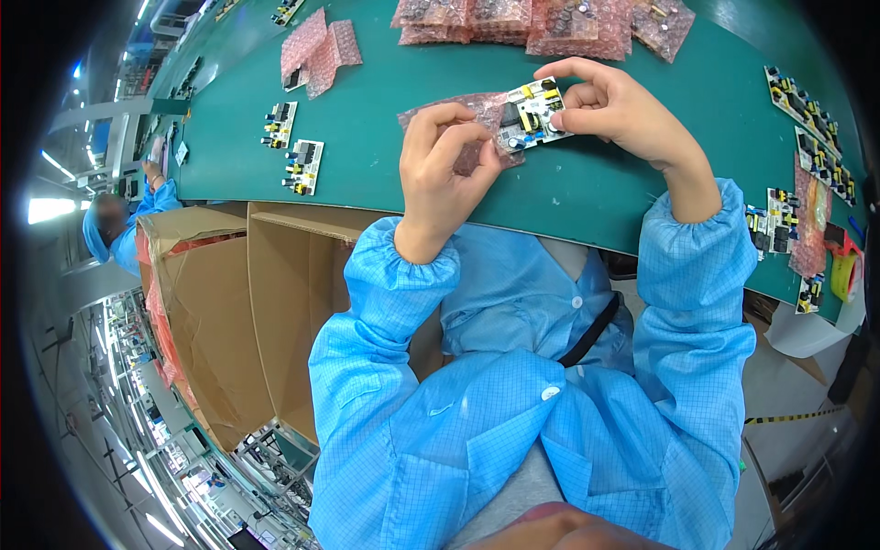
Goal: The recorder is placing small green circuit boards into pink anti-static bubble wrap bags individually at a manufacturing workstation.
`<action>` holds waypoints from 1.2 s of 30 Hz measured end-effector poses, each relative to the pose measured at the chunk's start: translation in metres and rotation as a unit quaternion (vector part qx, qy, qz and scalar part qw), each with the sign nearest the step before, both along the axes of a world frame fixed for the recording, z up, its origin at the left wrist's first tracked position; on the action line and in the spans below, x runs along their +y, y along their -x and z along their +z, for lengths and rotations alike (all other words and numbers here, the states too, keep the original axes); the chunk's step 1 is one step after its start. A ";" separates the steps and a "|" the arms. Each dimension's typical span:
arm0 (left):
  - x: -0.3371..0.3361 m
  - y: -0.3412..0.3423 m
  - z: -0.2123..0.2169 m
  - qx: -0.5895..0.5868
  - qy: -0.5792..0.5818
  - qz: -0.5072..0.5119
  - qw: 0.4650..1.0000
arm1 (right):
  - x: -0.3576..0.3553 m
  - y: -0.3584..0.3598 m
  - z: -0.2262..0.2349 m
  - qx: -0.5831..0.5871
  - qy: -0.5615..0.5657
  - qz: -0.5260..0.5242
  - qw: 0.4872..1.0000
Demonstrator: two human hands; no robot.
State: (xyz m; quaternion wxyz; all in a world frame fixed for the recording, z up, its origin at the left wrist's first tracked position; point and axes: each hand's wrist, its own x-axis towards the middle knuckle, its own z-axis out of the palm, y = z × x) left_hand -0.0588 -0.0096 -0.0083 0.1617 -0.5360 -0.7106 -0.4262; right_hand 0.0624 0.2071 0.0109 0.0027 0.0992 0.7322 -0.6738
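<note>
Above the table, my right hand (pixel 621 112) grips a white circuit board (pixel 530 117) by its right end, thumb on the component side. The board carries yellow, black and blue parts. Its left end lies against the mouth of a pink bubble-wrap bag (pixel 484 103). My left hand (pixel 444 174) is closed on that bag, with thumb and fingers pinched near the board's lower left corner. Part of the bag is hidden behind my left hand, so how far the board sits inside it cannot be made out.
Stacked pink bubble-wrap packs (pixel 559 23) lie at the far edge of the green table (pixel 385 92). Loose boards (pixel 302 168) are on the left, more boards (pixel 782 220) on the right. A cardboard box (pixel 215 312) stands at the lower left. A co-worker (pixel 128 229) is at far left.
</note>
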 end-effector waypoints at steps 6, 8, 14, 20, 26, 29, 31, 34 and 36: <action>0.003 -0.002 0.008 -0.061 0.003 0.008 0.998 | -0.006 0.000 -0.001 0.012 0.016 0.048 0.999; 0.005 0.000 0.009 -0.060 0.003 0.008 0.998 | -0.007 0.001 -0.002 0.004 0.007 -0.001 1.000; 0.006 0.008 0.006 -0.053 0.011 0.012 0.998 | -0.004 -0.001 -0.001 0.059 -0.024 -0.014 0.998; 0.014 0.014 0.006 -0.048 0.011 0.002 0.999 | -0.004 0.000 -0.001 0.026 -0.036 -0.024 0.999; 0.019 0.011 0.009 -0.022 0.024 -0.004 0.999 | -0.003 0.001 -0.002 0.013 0.011 -0.041 0.999; 0.022 0.011 0.013 -0.001 0.025 0.004 1.000 | -0.006 0.001 -0.002 0.002 -0.003 -0.019 1.000; 0.025 0.010 0.011 -0.007 0.020 -0.006 1.000 | -0.005 0.002 -0.002 0.002 0.010 -0.050 0.999; 0.028 0.009 0.013 -0.021 0.020 -0.004 1.000 | -0.007 0.003 -0.003 0.014 0.024 -0.078 0.997; 0.031 0.008 0.018 -0.045 0.019 0.002 0.999 | -0.009 0.004 -0.004 0.034 0.024 -0.079 0.996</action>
